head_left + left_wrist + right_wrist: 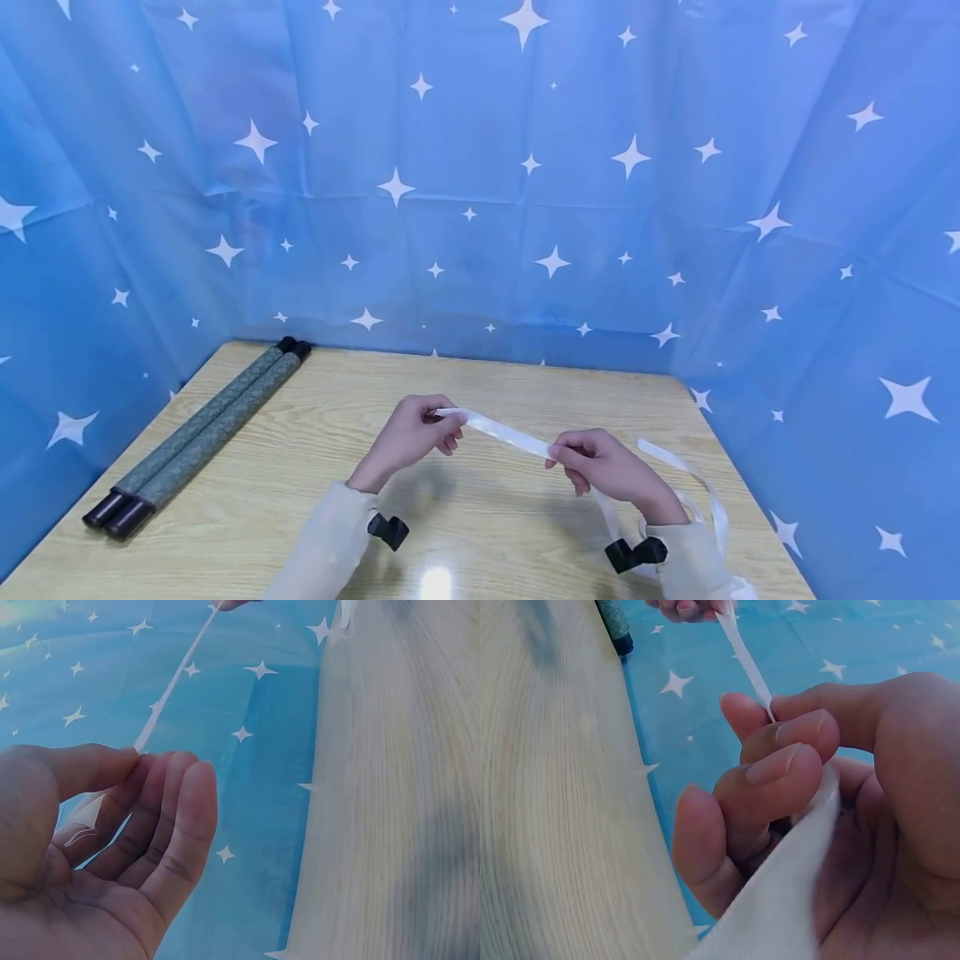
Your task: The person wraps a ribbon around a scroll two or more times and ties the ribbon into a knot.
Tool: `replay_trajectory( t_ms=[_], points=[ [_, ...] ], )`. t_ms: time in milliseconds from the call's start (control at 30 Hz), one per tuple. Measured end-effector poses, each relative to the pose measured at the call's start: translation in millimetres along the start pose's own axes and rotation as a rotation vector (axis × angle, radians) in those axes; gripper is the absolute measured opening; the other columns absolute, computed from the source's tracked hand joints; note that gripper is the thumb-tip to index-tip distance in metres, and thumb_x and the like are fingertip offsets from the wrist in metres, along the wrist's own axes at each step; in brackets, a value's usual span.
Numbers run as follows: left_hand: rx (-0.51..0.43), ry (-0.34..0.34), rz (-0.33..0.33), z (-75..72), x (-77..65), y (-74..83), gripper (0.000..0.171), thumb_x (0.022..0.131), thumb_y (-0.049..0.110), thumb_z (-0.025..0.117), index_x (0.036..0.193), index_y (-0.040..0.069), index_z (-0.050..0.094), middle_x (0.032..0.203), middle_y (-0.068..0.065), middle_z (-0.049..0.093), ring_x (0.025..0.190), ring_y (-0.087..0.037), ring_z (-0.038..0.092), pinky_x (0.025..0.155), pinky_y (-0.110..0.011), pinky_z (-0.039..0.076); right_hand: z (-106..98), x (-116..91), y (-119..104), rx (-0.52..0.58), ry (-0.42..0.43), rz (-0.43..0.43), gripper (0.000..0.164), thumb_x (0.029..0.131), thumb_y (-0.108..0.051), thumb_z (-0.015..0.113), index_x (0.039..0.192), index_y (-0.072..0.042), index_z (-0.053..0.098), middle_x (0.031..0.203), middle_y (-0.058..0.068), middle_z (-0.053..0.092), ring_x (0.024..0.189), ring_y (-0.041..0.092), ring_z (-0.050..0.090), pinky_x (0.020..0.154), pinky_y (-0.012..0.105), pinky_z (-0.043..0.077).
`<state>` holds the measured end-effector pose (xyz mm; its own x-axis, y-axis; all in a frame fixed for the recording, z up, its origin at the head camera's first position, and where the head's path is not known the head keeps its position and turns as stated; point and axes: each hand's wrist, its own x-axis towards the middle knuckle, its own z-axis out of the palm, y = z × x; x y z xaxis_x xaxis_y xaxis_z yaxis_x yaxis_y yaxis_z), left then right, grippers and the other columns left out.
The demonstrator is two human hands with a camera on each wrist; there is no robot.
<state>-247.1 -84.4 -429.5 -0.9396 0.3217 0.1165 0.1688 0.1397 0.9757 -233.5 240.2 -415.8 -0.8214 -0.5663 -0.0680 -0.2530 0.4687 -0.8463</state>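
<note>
A white ribbon [502, 432] runs in a straight stretch between my two hands, raised over the wooden table [360, 383]. My left hand [412, 432] pinches it between thumb and forefinger, the other fingers loosely bent; my right hand [607, 465] pinches it likewise, its remaining fingers curled, and the rest of the ribbon passes across my palm and trails in loose loops around my right wrist. Well off to my left, two green-grey rolls [219, 430] with dark ends lie side by side. Beyond hangs a blue, star-patterned curtain [465, 150].
</note>
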Motion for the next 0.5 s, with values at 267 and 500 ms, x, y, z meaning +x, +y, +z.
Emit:
replay_trajectory(
  t_ms=[267, 500],
  points=[
    [-0.021, 0.147, -0.042, -8.0, 0.7, 3.9, 0.013, 0.098, 0.017, 0.070, 0.099, 0.005, 0.076, 0.085, -0.009, 0.074, 0.077, -0.028, 0.074, 0.074, -0.034, 0.063, -6.6, -7.5, -0.9, 0.059, 0.029, 0.089, 0.034, 0.111, -0.031, 0.046, 0.114, -0.006, 0.069, 0.063, -0.001, 0.048, 0.049, 0.010, 0.042, 0.050, 0.037, 0.053],
    [-0.097, 0.229, -0.104, -16.0, 1.0, 4.8, 0.013, 0.098, 0.012, 0.070, 0.102, 0.000, 0.074, 0.089, -0.010, 0.075, 0.079, -0.022, 0.075, 0.080, -0.039, 0.063, -12.9, -6.9, 0.7, 0.034, 0.036, 0.068, 0.033, 0.111, -0.030, 0.047, 0.111, -0.008, 0.071, 0.061, -0.003, 0.040, 0.045, 0.008, 0.028, 0.043, 0.025, 0.030]
  ],
)
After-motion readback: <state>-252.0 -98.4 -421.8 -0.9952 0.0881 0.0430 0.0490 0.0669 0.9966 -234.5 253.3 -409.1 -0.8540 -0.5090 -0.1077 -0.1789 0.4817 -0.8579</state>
